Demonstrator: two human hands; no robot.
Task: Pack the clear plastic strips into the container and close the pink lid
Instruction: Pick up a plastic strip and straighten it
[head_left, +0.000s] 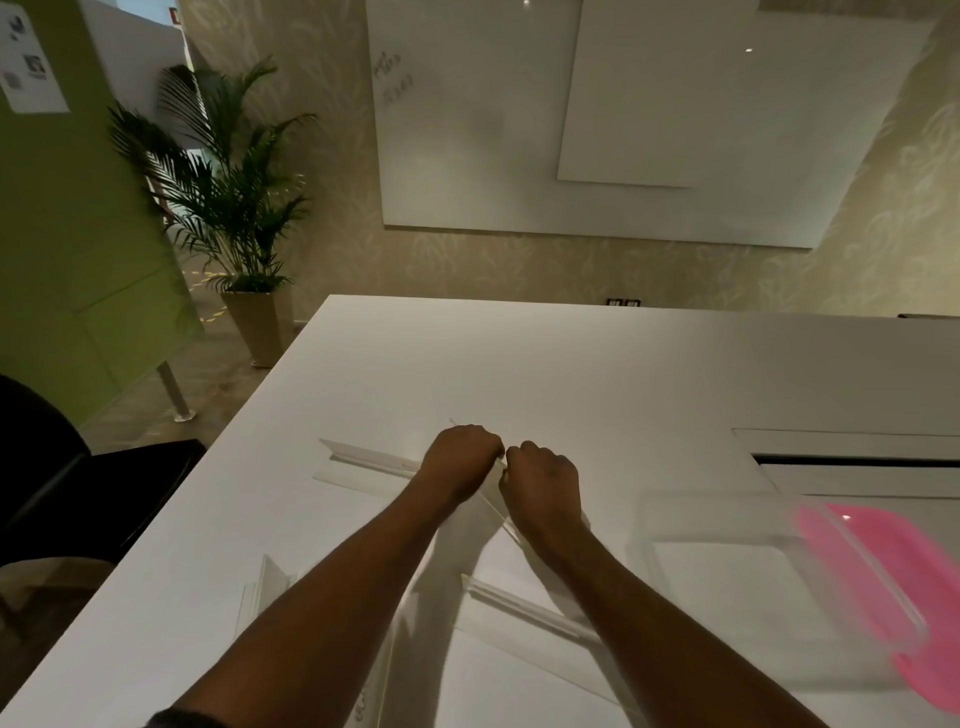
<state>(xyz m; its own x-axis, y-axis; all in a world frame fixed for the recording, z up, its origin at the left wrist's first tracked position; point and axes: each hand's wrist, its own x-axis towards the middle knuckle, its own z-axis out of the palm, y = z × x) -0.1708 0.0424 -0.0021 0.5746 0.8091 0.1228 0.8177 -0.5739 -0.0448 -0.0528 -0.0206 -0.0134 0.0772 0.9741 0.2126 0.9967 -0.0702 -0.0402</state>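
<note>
On the white counter (519, 364), one clear strip (363, 460) lies at the left, its long axis running left-right, slightly slanted. The left hand (460, 460) and right hand (543, 488) meet knuckle to knuckle, fingers curled shut on a strip (491, 499) slanting toward the near right. Right of them sits the clear container (727, 587), with the pink lid (893, 587) behind its far-right wall.

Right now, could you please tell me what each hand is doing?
Left hand: closed on a long clear plastic strip.
Right hand: closed on the same strip.
</note>
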